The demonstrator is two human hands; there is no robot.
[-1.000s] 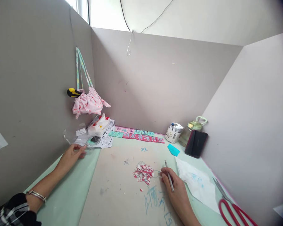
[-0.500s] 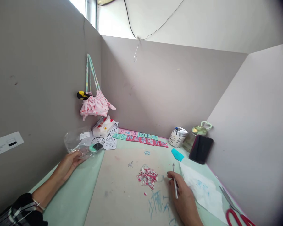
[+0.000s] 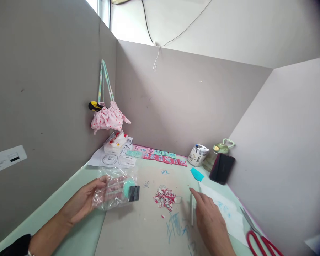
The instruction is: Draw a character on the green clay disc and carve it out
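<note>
My left hand (image 3: 89, 195) holds a clear plastic bag (image 3: 112, 201) over the left edge of the grey board (image 3: 130, 227). A mint-green round piece (image 3: 128, 187) and a dark square (image 3: 134, 193) show at the bag's right end. On the board's right side, a thin silver cutter (image 3: 192, 209) lies just left of my right hand (image 3: 209, 215), whose fingers are extended with nothing visible between them. Red and white paper scraps (image 3: 164, 198) form a pile in the middle of the board.
Behind the board stand lettered coloured strips (image 3: 160, 156), a tin (image 3: 198, 155), a green bottle (image 3: 216, 154) and a phone (image 3: 222, 169). At the right lie white paper (image 3: 229, 217) and red-handled scissors (image 3: 261, 241). A pink cloth bag (image 3: 108, 117) hangs on the left wall.
My left hand has brought the plastic bag rightward and nearer, off the printed sheets. My right hand has let go of the silver cutter, which now lies on the board.
</note>
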